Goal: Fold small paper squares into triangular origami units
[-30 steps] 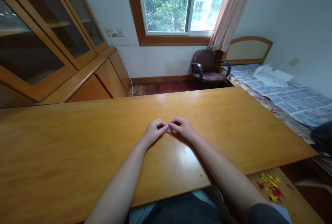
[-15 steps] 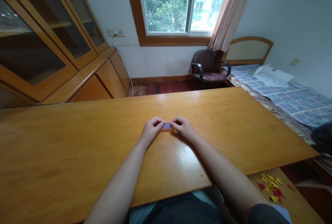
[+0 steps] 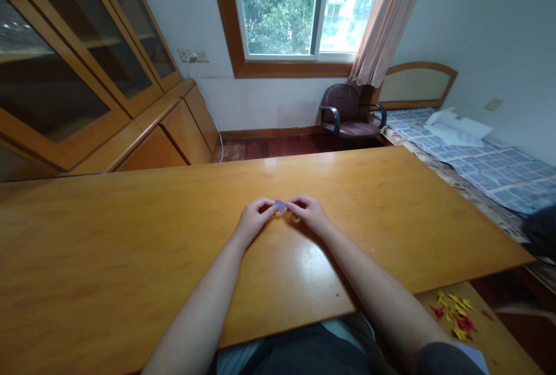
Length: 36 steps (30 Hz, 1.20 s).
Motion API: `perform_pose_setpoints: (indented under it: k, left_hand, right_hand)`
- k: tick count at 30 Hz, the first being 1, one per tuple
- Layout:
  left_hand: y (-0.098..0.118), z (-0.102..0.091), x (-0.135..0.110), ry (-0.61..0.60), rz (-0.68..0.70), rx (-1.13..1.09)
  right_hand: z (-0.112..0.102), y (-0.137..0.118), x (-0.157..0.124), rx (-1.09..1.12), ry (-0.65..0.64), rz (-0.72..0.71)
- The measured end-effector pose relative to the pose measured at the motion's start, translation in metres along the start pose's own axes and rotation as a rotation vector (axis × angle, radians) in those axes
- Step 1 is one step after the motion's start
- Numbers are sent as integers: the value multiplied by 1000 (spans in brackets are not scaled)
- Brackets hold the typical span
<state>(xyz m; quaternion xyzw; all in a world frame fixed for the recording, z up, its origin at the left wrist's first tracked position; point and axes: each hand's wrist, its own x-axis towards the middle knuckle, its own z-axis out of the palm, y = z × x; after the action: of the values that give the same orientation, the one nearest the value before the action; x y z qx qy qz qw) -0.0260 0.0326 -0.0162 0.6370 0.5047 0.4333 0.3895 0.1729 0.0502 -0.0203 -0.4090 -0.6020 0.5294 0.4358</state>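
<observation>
A small piece of purple paper [image 3: 280, 206] is held between my two hands over the middle of the wooden table [image 3: 174, 259]. My left hand [image 3: 256, 215] pinches its left side between thumb and fingers. At its right corner, my right hand [image 3: 309, 213] has thumb and forefinger closed on the paper. The piece looks folded and sits tilted, one corner pointing up; its fold lines are too small to make out.
Several small yellow and red folded paper pieces [image 3: 456, 312] lie on a lower wooden surface at the right. Beyond the table stand a dark red armchair [image 3: 347, 110] and a bed [image 3: 486, 161]. A glass-door cabinet [image 3: 99, 57] lines the left.
The purple paper has turned between my fingers, from lying level to tilted with a corner up. My hands have stayed almost in place.
</observation>
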Motion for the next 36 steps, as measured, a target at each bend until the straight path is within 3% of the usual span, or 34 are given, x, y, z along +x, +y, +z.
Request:
perform_pose_setpoints:
  k: [17,26,36]
  left_hand:
    - [0,-1,0,48,5,-52]
    - [-1,-1,0,10,53,22]
    - [-1,-1,0,24,15,-90]
  right_hand:
    - [5,-7,-5,-255,-165,-63]
    - [6,-5,-3,-303,-158,-74]
    - [4,0,0,-199,-93,-39]
